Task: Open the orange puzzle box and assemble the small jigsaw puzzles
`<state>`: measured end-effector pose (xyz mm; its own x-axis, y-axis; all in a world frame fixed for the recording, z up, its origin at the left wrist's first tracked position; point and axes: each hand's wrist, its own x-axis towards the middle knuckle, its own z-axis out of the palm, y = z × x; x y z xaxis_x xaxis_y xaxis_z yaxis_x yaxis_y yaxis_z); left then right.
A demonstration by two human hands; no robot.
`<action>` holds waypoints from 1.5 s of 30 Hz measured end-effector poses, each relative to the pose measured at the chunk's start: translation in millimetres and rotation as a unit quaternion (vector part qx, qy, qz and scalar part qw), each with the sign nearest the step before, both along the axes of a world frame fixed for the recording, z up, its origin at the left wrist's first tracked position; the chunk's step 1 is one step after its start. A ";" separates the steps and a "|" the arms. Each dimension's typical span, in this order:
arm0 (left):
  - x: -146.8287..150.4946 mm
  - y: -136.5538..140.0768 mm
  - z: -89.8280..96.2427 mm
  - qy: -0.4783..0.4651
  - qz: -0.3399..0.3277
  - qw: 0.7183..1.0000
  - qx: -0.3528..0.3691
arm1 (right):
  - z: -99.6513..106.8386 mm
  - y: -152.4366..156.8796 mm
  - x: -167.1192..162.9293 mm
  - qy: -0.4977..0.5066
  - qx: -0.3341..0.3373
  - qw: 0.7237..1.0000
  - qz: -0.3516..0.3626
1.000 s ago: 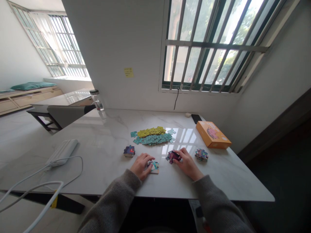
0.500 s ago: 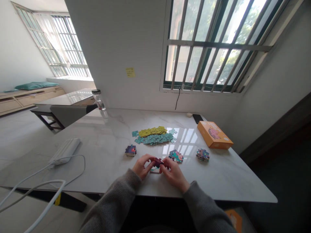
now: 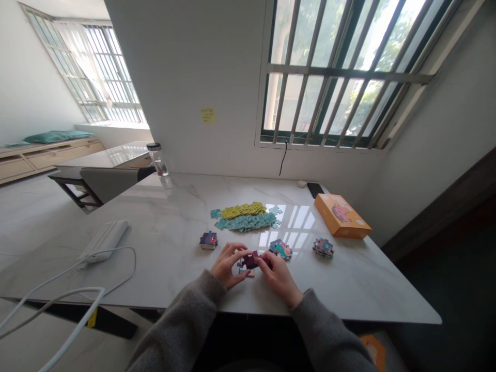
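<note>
A dark maroon puzzle piece (image 3: pixel 251 260) is between my two hands, tilted, near the table's front edge. My right hand (image 3: pixel 279 276) pinches its right side between thumb and index finger. My left hand (image 3: pixel 229 264) curves around the left side, index finger at the piece's top edge and thumb lower down, the two well apart. Under the maroon piece show parts of other puzzle pieces (image 3: pixel 248 272), pale with some teal, partly covered. Just beyond my right hand lies a small pile of teal and pink puzzle pieces (image 3: pixel 281 249).
A stack of dark puzzle pieces (image 3: pixel 208 239) sits left, another stack (image 3: pixel 323 247) right. Farther back spreads a heap of yellow and teal pieces (image 3: pixel 248 217). An orange box (image 3: pixel 343 216), a phone (image 3: pixel 315 190), a bottle (image 3: pixel 158 159) and a white power strip (image 3: pixel 104 241) with cables stand around.
The maroon piece has turned and tilted between my fingers. My left fingers have spread wider, and the pieces beneath show differently.
</note>
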<state>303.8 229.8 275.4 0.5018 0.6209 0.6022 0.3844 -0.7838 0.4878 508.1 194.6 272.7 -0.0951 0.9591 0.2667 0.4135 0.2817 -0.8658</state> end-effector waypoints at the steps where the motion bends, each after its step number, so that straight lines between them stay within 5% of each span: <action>1: -0.9 0.9 -1.3 0.012 0.000 1.000 0.014 | -0.2 0.4 0.1 0.004 -0.003 1.000 0.003; 9: -4.0 0.6 -1.0 0.081 0.020 0.996 0.013 | 2.0 -3.2 -0.6 -0.004 0.018 1.000 0.014; 15: -3.1 -1.1 1.1 0.133 0.028 0.990 -0.041 | 7.9 -5.6 18.1 -0.052 0.140 0.986 -0.073; 24: 2.5 -2.7 5.1 0.190 0.034 0.978 -0.084 | 3.5 5.0 84.3 -0.128 0.149 0.963 -0.183; 34: 3.5 9.2 -8.4 0.185 0.017 0.980 -0.068 | -11.4 9.1 88.1 -0.325 0.137 0.927 -0.128; 45: 2.1 5.1 -0.4 0.156 0.046 0.983 -0.084 | -2.0 3.2 85.8 -0.224 0.184 0.945 -0.150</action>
<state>305.9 234.9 275.0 0.5828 0.7499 0.3131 0.6022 -0.6572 0.4533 593.8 197.8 270.7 -0.0165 0.8107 0.5852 0.8246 0.3421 -0.4506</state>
